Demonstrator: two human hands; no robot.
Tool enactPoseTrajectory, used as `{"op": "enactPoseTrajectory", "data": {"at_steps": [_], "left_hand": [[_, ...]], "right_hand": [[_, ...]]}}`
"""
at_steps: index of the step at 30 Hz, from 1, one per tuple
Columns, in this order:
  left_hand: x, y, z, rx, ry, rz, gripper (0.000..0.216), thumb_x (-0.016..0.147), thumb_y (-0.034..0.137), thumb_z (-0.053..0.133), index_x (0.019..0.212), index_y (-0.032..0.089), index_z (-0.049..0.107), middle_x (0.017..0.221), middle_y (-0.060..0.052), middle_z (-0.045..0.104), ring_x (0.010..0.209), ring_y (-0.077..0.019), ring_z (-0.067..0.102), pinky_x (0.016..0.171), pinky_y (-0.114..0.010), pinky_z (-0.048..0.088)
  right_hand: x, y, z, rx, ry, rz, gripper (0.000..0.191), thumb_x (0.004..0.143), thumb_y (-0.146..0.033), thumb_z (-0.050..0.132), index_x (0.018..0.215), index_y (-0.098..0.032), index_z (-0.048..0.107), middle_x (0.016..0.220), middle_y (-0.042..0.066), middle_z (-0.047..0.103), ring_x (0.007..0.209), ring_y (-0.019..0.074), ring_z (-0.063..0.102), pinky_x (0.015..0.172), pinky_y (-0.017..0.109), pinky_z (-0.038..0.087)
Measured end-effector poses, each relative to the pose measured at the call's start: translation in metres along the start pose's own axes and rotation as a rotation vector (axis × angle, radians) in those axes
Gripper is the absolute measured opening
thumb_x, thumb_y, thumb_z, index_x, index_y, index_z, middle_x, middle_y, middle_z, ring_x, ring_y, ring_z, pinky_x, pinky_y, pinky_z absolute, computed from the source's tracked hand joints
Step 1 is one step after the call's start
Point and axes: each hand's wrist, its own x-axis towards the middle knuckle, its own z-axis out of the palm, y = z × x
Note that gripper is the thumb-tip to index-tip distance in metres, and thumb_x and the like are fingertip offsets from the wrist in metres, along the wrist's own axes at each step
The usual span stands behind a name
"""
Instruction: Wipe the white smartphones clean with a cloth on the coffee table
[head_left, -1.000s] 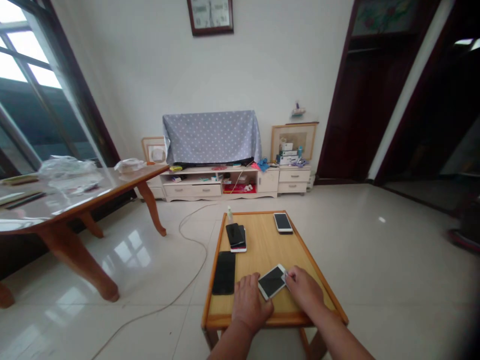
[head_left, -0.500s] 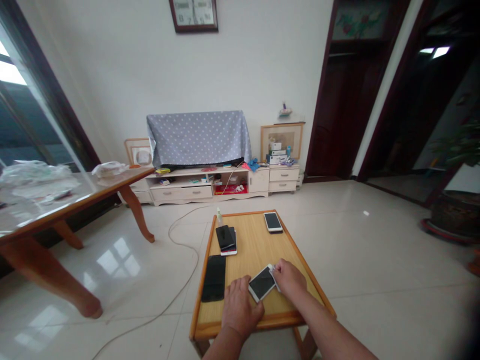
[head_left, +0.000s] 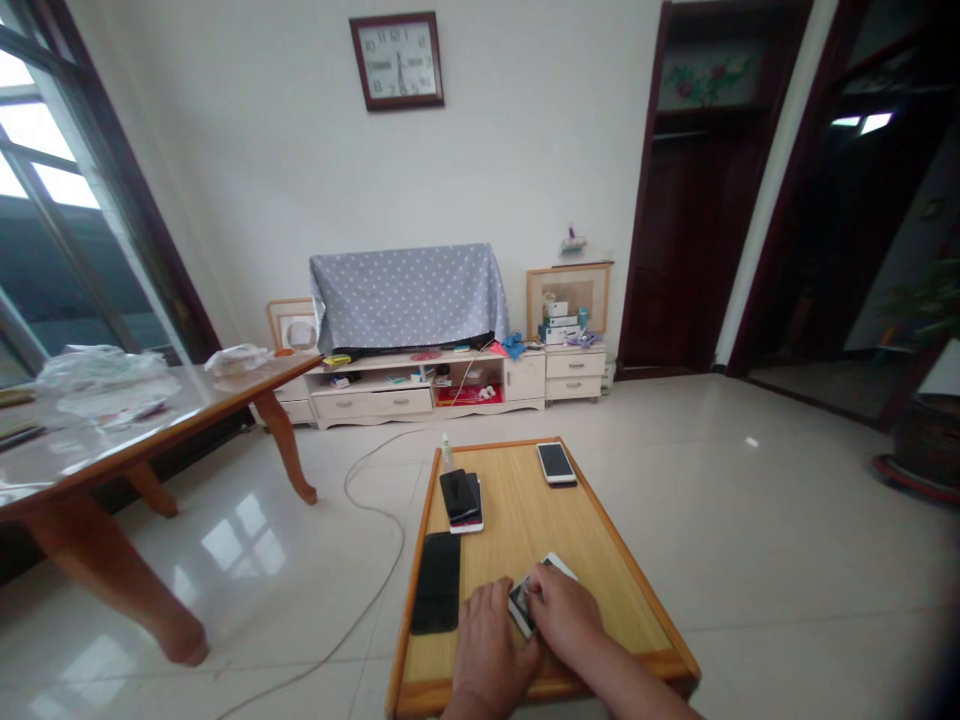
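Note:
A white smartphone (head_left: 519, 606) lies tilted on the small wooden table (head_left: 517, 470), its dark screen partly covered by my hands. My left hand (head_left: 491, 635) grips the phone's left side, fingers along one edge and thumb near the lower corner. Over the screen, my right hand (head_left: 562, 605) is closed, its fingertips pressed down on a small whitish wad (head_left: 526, 590) whose kind I cannot make out. Just left of my left hand lies a large black phone (head_left: 436, 583). Farther back rests a pile of phones (head_left: 459, 497), and a white-framed phone (head_left: 555, 462) sits on another dark one at the far right.
A small clear bottle (head_left: 448, 455) stands at the table's far left corner. Raised wooden edging (head_left: 622, 540) borders the tabletop. To the left is a larger table (head_left: 247, 385) with plastic bags on it. A cable (head_left: 390, 515) runs across the floor.
My right hand has moved from the phone's upper right edge leftward over its screen. My left hand keeps its grip. The camera view has tilted up slightly.

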Motion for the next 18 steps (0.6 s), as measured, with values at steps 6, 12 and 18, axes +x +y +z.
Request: {"op": "enactPoseTrajectory", "data": {"at_steps": [6, 12, 18], "left_hand": [[-0.001, -0.001, 0.001, -0.011, 0.007, 0.011, 0.059, 0.071, 0.034, 0.062, 0.128, 0.02, 0.056, 0.123, -0.009, 0.061, 0.118, -0.0256, 0.05, 0.107, -0.035, 0.026], [-0.003, 0.002, -0.005, 0.019, 0.011, 0.017, 0.058, 0.079, 0.045, 0.059, 0.131, 0.02, 0.055, 0.126, -0.01, 0.06, 0.121, -0.0258, 0.049, 0.108, -0.036, 0.027], [-0.001, 0.007, -0.005, 0.172, 0.039, -0.067, 0.064, 0.085, 0.053, 0.052, 0.138, 0.017, 0.053, 0.146, -0.013, 0.051, 0.14, -0.0314, 0.036, 0.113, -0.046, 0.023]], "right_hand": [[0.021, 0.043, -0.015, 0.046, 0.046, 0.159, 0.008, 0.085, -0.025, 0.06, 0.078, -0.024, 0.062, 0.081, 0.0, 0.065, 0.073, 0.0145, 0.057, 0.059, 0.027, 0.021], [0.025, 0.049, -0.017, 0.08, 0.052, 0.169, 0.008, 0.085, -0.022, 0.059, 0.077, -0.022, 0.061, 0.081, 0.0, 0.064, 0.073, 0.0144, 0.056, 0.061, 0.026, 0.024], [0.021, 0.049, -0.014, 0.115, 0.081, 0.181, 0.007, 0.085, -0.022, 0.057, 0.078, -0.023, 0.06, 0.084, 0.001, 0.065, 0.076, 0.0158, 0.058, 0.061, 0.024, 0.027]]}}
